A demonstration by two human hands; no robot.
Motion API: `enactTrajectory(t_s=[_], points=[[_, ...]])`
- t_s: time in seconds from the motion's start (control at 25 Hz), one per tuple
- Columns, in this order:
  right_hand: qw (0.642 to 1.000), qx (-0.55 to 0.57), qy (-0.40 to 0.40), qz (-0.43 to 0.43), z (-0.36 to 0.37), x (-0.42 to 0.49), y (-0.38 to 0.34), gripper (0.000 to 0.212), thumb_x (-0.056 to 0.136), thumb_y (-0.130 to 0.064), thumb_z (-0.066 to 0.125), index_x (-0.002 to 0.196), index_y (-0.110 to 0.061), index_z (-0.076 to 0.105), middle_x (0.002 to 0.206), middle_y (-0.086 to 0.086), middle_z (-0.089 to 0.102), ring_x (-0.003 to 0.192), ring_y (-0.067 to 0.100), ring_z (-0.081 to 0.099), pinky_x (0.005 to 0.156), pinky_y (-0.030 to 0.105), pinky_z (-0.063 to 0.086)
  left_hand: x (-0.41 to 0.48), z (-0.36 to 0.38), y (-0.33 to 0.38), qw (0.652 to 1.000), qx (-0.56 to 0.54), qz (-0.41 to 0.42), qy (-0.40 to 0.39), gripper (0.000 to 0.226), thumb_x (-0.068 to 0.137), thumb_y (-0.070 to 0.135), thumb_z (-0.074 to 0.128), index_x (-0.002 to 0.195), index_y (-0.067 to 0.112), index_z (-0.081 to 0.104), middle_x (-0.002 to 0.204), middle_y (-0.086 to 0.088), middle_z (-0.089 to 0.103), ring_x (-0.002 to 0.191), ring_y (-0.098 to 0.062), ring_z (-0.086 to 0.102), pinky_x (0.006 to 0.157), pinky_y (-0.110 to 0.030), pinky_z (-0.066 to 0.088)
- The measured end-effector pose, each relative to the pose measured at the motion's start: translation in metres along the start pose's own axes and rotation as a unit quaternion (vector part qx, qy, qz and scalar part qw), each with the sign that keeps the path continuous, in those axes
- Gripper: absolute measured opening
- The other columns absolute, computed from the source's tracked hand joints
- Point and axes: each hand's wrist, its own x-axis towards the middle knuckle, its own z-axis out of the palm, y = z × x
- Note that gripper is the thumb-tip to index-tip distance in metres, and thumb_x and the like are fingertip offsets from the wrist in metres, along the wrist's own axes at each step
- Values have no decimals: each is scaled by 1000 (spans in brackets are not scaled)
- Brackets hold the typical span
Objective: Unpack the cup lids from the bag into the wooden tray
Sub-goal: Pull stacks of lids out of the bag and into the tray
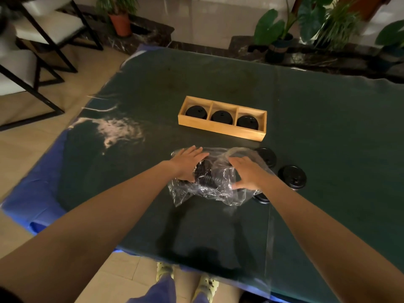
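Note:
A crumpled clear plastic bag [209, 191] lies on the dark green table, with a stack of black cup lids [207, 174] on its side inside it. My left hand [188, 164] rests on the bag's left end over the stack. My right hand [247, 173] presses on the bag's right part, fingers spread. Beyond them the wooden tray [220, 127] has three compartments, each holding black lids [221, 117]. Loose black lids lie to the right of the bag: one [267, 156] behind it, one [292, 177] farther right, one [262, 197] partly under the bag's edge.
The table [328, 127] is covered with a dark green cloth over a blue sheet, glossy at the left. Black-framed chairs [43, 40] stand at the far left. Potted plants [282, 38] line the floor behind the table. My feet show below the near edge.

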Motion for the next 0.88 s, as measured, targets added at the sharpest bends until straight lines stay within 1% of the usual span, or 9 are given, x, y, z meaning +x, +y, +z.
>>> enactTrajectory(t_s=[0.12,0.2,0.24,0.36,0.44,0.64,0.72,0.8,0.88], points=[[995,94,14,-34,13,8,-5,110,70,-44,76,150,-14,7,157,7,18,142,25,17,114,39,19,5,6,-2,1000,-8,-4,16,94,82,21,69,151,22,4,161,-7,2,148,-27,0,120,-47,5],[990,135,30,-24,20,11,-8,111,71,-42,76,150,-13,4,158,7,14,144,24,14,115,41,17,7,7,-3,1000,-19,-3,22,94,82,23,70,150,22,7,161,-7,4,148,-28,3,120,-48,5],[988,147,40,-18,23,13,-10,110,72,-39,77,150,-13,4,157,8,15,143,24,14,116,42,18,8,7,-4,999,-27,-2,21,95,80,27,71,150,21,7,161,-7,5,147,-28,3,119,-49,4],[985,150,82,-18,29,17,-18,105,72,-28,79,149,-11,9,153,11,22,141,24,19,115,38,20,9,8,-3,999,-38,-2,19,102,75,44,74,150,20,9,161,-8,7,147,-31,4,119,-52,2],[984,144,101,-25,32,22,-23,103,71,-23,80,148,-9,12,151,11,26,139,24,21,115,37,21,10,12,0,999,-28,-8,36,102,74,47,73,150,20,11,160,-8,9,147,-32,6,118,-53,3],[979,170,114,-18,38,26,-22,103,70,-33,80,148,-13,15,151,9,25,140,25,19,116,45,24,13,17,2,997,-2,-7,74,96,75,48,71,149,21,15,159,-7,18,145,-33,15,118,-53,11],[973,191,126,-14,42,22,-17,100,70,-34,80,146,-15,18,150,7,28,139,22,20,116,41,21,13,16,1,997,-4,-2,73,95,76,48,70,149,22,15,158,-6,19,145,-33,16,118,-53,12],[969,209,134,-11,44,19,-12,98,67,-35,81,143,-14,23,147,7,31,136,20,23,115,33,19,12,17,-1,997,-7,1,74,93,77,47,69,149,22,15,158,-7,20,145,-33,16,118,-54,12],[969,210,130,-8,44,17,-9,97,66,-36,81,142,-15,24,146,6,30,136,20,24,113,35,22,12,18,-1,997,-8,3,76,93,77,47,69,148,22,16,158,-7,21,144,-33,17,118,-54,12]])
